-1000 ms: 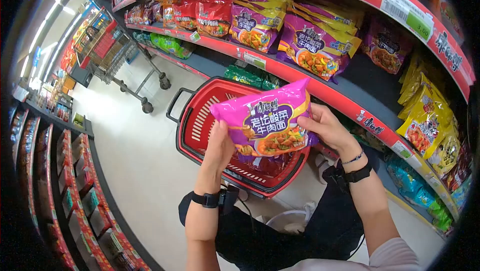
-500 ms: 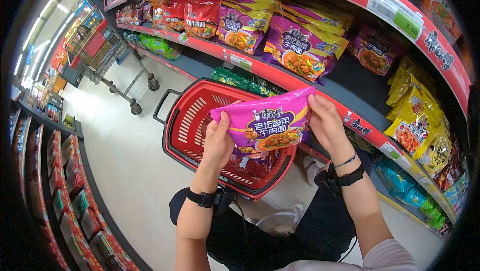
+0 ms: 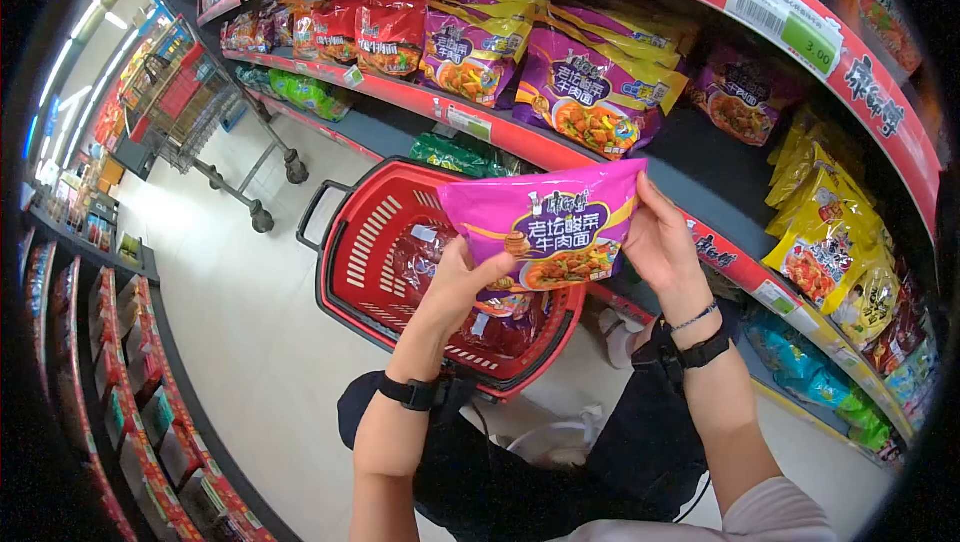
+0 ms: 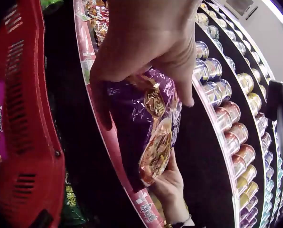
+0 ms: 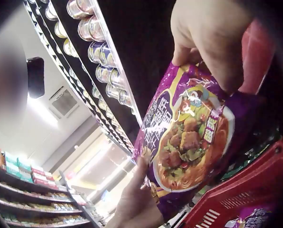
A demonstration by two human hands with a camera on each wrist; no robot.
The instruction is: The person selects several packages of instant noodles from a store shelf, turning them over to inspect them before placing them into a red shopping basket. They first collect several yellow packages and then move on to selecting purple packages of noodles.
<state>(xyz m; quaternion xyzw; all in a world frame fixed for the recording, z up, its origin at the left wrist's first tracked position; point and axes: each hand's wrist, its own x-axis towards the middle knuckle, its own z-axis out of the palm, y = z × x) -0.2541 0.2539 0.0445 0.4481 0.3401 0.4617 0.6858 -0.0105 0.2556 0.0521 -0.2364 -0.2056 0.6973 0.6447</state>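
A bright purple instant noodle packet (image 3: pixel 545 227), with a bowl of noodles pictured on its front, is held up over the red shopping basket (image 3: pixel 340 277). My left hand (image 3: pixel 455 287) grips its lower left side, the thumb lying across the front. At the opposite end my right hand (image 3: pixel 668 242) holds the right edge. The right wrist view shows the printed noodle packet (image 5: pixel 193 142) close up, pinched by the right hand (image 5: pixel 212 38), with the left hand (image 5: pixel 136 199) at its other end. Red packets (image 3: pixel 490 332) lie in the basket, partly hidden behind the left hand.
A shelf with a red edge (image 3: pixel 480 127) runs along the far side and right. It bears purple noodle packets (image 3: pixel 590 92), red packets (image 3: pixel 390 37) and yellow packets (image 3: pixel 825 242). A shopping cart (image 3: pixel 190 112) stands at the left, beyond the floor (image 3: pixel 230 312); another shelf (image 3: pixel 130 392) lines the left.
The right hand has shifted from the packet's front to its right edge. The left thumb has moved onto the front. The packet has turned slightly and stays over the basket.
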